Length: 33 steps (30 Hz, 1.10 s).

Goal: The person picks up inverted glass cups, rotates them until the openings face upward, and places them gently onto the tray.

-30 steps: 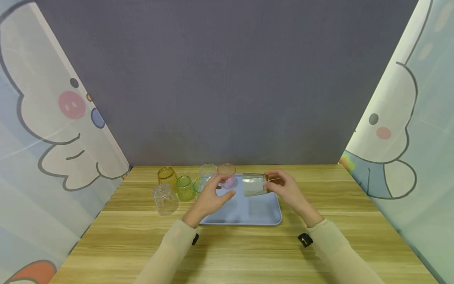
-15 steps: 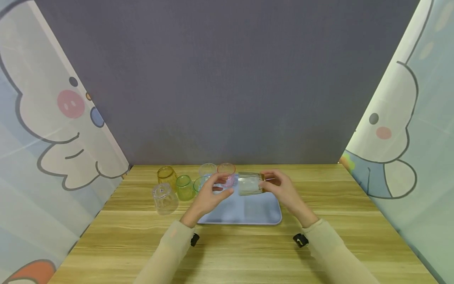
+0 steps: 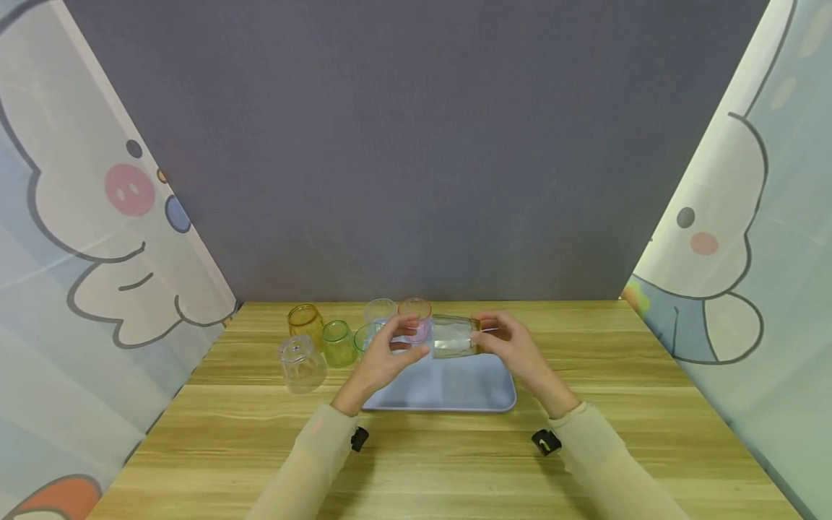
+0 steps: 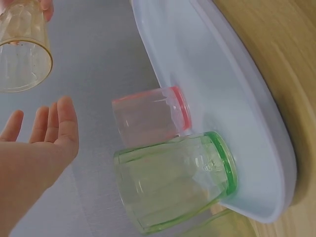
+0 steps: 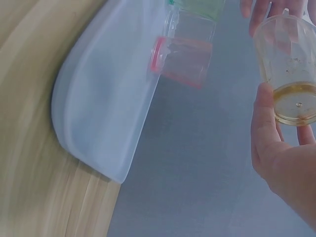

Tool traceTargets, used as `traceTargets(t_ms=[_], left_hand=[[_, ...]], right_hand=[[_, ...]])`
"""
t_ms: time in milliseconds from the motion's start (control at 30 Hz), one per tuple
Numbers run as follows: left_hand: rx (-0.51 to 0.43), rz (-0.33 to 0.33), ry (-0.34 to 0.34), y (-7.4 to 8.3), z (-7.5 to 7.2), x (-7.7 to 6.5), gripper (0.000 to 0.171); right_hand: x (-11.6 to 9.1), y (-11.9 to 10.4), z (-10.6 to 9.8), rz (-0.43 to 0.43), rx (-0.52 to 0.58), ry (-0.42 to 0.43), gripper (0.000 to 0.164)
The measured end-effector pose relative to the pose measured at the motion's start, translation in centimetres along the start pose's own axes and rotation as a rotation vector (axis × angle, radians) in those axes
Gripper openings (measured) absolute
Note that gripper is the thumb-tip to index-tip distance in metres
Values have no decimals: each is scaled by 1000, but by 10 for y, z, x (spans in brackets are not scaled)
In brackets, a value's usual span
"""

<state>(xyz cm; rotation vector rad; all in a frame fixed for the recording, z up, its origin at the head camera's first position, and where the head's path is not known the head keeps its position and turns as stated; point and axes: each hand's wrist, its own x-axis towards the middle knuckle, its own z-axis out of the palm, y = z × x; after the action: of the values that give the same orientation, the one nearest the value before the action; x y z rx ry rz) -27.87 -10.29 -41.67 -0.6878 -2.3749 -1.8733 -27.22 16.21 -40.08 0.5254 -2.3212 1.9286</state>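
My right hand (image 3: pixel 516 352) grips a pale amber-tinted drinking glass (image 3: pixel 455 337) near its base, thumb on one side and fingers on the other. The glass lies on its side in the air above a light blue tray (image 3: pixel 448 390), its mouth facing my left hand (image 3: pixel 383 361). That hand hovers with fingers spread and holds nothing; the left wrist view shows a gap between it and the rim. Behind it stand a pink glass (image 4: pixel 148 116), a green glass (image 4: pixel 173 182) and a clear glass (image 3: pixel 380 309) on the tray, partly hidden in the head view.
Left of the tray, on the wooden table (image 3: pixel 260 448), stand an amber glass (image 3: pixel 305 321), a green glass (image 3: pixel 339 347) and a clear glass (image 3: pixel 303 368). A dark grey panel (image 3: pixel 416 159) rises along the table's back edge.
My right hand has moved slightly left with the held glass, bringing its mouth closer to my left hand. The left hand has barely shifted, and the standing glasses are where they were.
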Motion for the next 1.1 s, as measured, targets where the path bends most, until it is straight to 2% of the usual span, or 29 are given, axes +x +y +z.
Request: traceTargets(t_ms=[633, 833, 1100], left_hand=[[-62, 20, -49, 4, 0, -2, 63], [-88, 3, -57, 6, 1, -3, 66], [-186, -37, -77, 7, 0, -4, 69]], right_hand=[[-1, -4, 12, 0, 62, -28, 40], [-1, -6, 15, -2, 108, -48, 40], [-2, -7, 16, 1, 127, -71, 40]])
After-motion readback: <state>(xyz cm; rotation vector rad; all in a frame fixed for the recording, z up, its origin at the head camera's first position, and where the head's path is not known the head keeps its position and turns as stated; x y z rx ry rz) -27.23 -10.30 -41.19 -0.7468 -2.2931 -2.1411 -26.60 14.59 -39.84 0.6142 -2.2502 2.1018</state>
